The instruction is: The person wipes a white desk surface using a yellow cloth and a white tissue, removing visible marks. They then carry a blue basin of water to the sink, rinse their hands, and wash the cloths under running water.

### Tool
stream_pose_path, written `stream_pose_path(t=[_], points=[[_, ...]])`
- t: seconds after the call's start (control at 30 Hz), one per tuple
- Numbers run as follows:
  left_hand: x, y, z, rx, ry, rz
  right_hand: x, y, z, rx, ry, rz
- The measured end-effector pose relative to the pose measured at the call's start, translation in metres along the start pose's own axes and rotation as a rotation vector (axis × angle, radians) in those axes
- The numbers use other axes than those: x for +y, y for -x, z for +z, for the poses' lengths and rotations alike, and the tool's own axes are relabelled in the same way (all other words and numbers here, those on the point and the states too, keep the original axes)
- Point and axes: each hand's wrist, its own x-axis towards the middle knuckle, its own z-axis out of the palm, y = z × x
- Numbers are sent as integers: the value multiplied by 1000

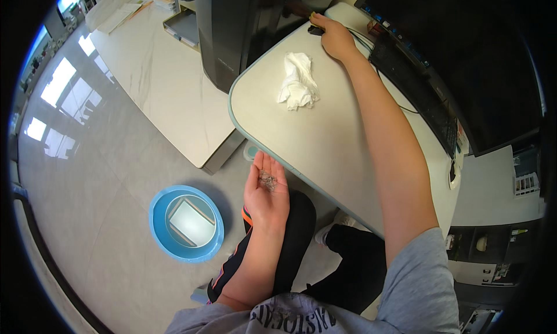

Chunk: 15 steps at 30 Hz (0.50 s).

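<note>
My left hand (267,195) is palm up below the rounded edge of the light desk (330,147), its fingers together and extended. On its palm and finger bases lies a small loose pile of thin greyish bits (267,181); their kind is too small to tell. My right hand (337,36) reaches to the far end of the desk, its fingertips at a yellow thing (312,15), perhaps a cloth or sponge, partly hidden by the fingers. A small black object (315,30) is beneath these fingers. A crumpled white tissue (299,84) lies on the desk between the hands.
A blue plastic basin (159,229) with water stands on the floor at left. A keyboard (411,86), cables and a large dark monitor (474,64) line the right side. A black computer case (222,38) and a marble-patterned table (161,86) are beyond the desk's left edge.
</note>
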Motion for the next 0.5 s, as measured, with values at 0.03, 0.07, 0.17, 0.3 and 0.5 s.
stream_pose_path(t=[0.03, 0.07, 0.17, 0.3, 0.5], points=[[-1, 0, -1, -38, -4, -10, -4, 1, 1, 1, -62, -35], [-2, 1, -3, -76, -9, -23, -7, 9, -1, -30, -154, -74], [-3, 2, -1, -19, -11, -3, -35, 40, -5, -127, -391, -57], [-7, 5, 0, -48, -13, 0, -62, 91, -26, -110, -462, -63], [-2, 6, 0, -105, 9, 63, -93, 149, -43, -63, -406, -47]])
